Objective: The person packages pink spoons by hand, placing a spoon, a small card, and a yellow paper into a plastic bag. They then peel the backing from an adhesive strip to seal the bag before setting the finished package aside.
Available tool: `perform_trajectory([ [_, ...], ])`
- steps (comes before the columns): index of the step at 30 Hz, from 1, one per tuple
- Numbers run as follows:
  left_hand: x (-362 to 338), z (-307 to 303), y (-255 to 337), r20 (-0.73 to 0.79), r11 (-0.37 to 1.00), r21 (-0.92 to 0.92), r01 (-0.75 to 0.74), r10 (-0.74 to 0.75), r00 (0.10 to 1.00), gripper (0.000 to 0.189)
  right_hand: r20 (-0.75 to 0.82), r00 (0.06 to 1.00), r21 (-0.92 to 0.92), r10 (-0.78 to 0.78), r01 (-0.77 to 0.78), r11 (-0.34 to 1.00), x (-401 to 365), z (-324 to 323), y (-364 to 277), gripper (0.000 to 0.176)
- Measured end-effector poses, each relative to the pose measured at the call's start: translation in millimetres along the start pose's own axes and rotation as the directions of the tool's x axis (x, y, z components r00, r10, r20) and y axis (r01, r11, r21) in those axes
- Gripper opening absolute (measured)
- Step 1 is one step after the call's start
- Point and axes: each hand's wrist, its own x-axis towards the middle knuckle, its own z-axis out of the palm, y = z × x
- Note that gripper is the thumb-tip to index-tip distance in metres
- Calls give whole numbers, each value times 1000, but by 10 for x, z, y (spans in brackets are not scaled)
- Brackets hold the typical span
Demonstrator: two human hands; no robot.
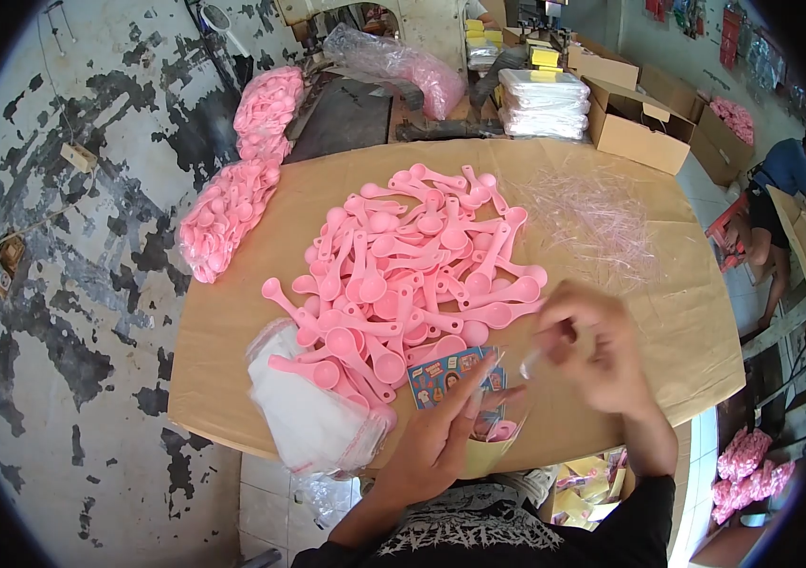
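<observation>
Left hand [439, 428]: fingers extended, slightly apart, over clear plastic packet with blue printed card [450, 375]; packet lies beneath and beside them. Right hand [594, 346]: fingers curled, blurred, raised just beside packet; grip can't be told. Beyond, pink plastic scoops [389, 284] heaped on brown paper-covered bench [232, 379].

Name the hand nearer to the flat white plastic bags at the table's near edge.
Left. The left hand is just right of the white plastic bags, at the blue printed card; the right hand is farther right, beyond that card.
</observation>
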Motion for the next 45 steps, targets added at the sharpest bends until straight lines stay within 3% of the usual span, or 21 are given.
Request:
perform_trajectory([
  [1,-1,28,-32,-76,995,-31,-92,89,993,41,-25,997,59,-79,81,995,17,-139,23,7],
  [3,-26,7,-63,-99,960,-281,10,-39,994,39,178,938,177,-297,266,948,-6,-560,60,11],
  [6,-20,-19,-118,-72,789,-611,67,-140,988,36,525,789,456,-319,55,888,-19,-1091,525,14],
  [7,-25,-19,-143,-52,708,-703,75,-156,986,36,393,899,-68,-193,238,969,-53,-1106,758,14],
  [8,-41,-22,-179,-56,721,-690,68,-146,988,35,198,967,-595,-163,250,764,-81,-1081,1040,15],
  [9,-42,-33,-220,-66,735,-676,52,-131,989,35,10,970,-936,-243,94,338,-29,-1011,1051,16],
  [12,-2,-62,-224,-142,776,-631,-11,-101,985,33,-340,936,-551,-85,-126,825,95,-919,692,21],
  [13,-5,-44,-217,-179,784,-620,-31,-103,978,33,-371,920,-520,-130,-90,849,133,-823,528,20],
  [15,20,-22,-230,-155,747,-664,-46,-78,985,35,-176,982,-423,-62,-19,906,63,-605,202,20],
  [16,39,-32,-234,-154,733,-678,-61,-61,986,37,56,998,-283,11,5,959,14,-264,62,21],
  [17,47,-14,-227,-164,741,-668,-68,-58,985,38,285,957,-138,57,-17,990,-65,52,-56,23],
  [19,78,-30,-213,-197,804,-586,-106,-15,980,39,348,925,-55,153,-143,988,-104,329,-58,23],
  [22,73,-43,-246,-243,819,-564,-111,-37,969,38,266,949,25,169,-182,983,-77,411,34,18],
  [24,75,-32,-202,-271,791,-601,-114,-68,960,38,276,957,96,91,-121,988,-128,431,138,17],
  [27,105,7,-360,-277,889,-450,-90,-43,960,39,298,954,128,28,-69,989,-128,373,148,16],
  [28,98,12,-351,-258,877,-476,-67,-67,964,40,309,951,129,15,-57,990,-119,350,137,16],
  [33,100,-54,-137,-231,782,-622,-43,-131,964,39,273,939,129,209,-251,959,-168,266,112,17],
  [34,93,-64,-164,-180,814,-580,-7,-120,976,38,269,935,124,233,-273,954,-164,246,117,17],
  [37,29,-70,-337,-68,879,-471,80,-127,990,34,208,962,203,177,-219,954,-162,245,235,22],
  [42,41,-95,-315,-55,831,-549,89,-142,988,31,186,982,177,30,-64,982,-140,213,251,16],
  [45,61,-122,-304,-36,866,-498,37,-63,997,29,231,973,164,-1,-38,986,-145,119,273,30],
])
